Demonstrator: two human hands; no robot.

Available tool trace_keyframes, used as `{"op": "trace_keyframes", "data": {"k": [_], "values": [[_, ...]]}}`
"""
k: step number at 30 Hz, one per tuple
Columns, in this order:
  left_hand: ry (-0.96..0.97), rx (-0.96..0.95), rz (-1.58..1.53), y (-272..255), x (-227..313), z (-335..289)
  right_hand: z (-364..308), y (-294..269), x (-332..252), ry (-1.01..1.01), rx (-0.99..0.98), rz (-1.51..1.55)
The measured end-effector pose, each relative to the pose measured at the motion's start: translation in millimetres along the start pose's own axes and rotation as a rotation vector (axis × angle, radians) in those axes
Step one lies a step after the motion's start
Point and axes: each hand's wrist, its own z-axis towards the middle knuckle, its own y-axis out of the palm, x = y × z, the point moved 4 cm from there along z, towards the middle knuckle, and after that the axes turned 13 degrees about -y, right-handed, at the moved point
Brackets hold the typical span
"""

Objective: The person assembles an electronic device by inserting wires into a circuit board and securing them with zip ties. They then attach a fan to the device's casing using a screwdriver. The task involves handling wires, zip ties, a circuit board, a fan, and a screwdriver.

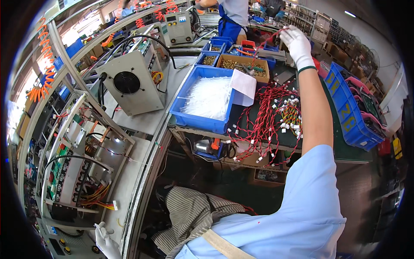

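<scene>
My right hand, in a white glove, reaches far forward at the end of an outstretched arm. Its fingertips are closed on a red twisted wire, which trails down to the left toward the parts bins. Below that arm, a pile of red twisted wires with white connectors spreads over the bench and hangs past its edge. My left hand, also white-gloved, is low at the left with its fingers apart and nothing visible in them. It is beside a grey machine's front panel and below an opened machine with bare circuit boards.
A blue bin holds white cable ties; behind it stands a cardboard box of brass-coloured hardware. At the right is a blue crate. A grey machine with a fan sits on the line. Another person stands beyond the bins.
</scene>
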Motion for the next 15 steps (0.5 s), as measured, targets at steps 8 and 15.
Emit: {"op": "trace_keyframes", "data": {"k": [8,15], "values": [[0.19,0.047,-0.522,24.7,97.2,-28.9,-167.4,244.2,-28.8,-0.012,-0.453,0.266],[0.472,-0.166,-0.261,43.2,117.5,-55.5,-439.6,430.7,-68.0,0.265,-1.077,0.51]]}}
